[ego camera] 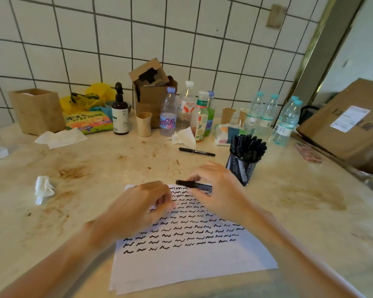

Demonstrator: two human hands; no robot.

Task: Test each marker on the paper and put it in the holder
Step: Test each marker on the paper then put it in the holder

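Both forearms enter from the bottom edge, over a white paper sheet [187, 267] lying flat on the stained, beige stone-look counter [99, 168]. Sheet looks like a thin stack, edges fanned at the near left corner. Upper half carries rows of short black squiggles; near part blank.

Left hand [138, 203] sits on the sheet's far left corner, fingers curled under; can't tell if it pinches anything. Right hand [220, 190] grips one black marker [194, 185], a slim matte cylinder held roughly level just above the top rows, one end pointing left toward the left hand.

Just right of the right hand: black wire-mesh holder [242, 168], round cup, packed with black markers, too many to count cleanly. Beyond the hands, one more black marker [196, 151] lies flat on the counter, apart from the holder.

Left: one crumpled white tissue [44, 189].

Far row against the white square-tile wall [181, 39]: several clear plastic bottles, three tan paper cups, one dark pump bottle [120, 112], two brown cardboard boxes.
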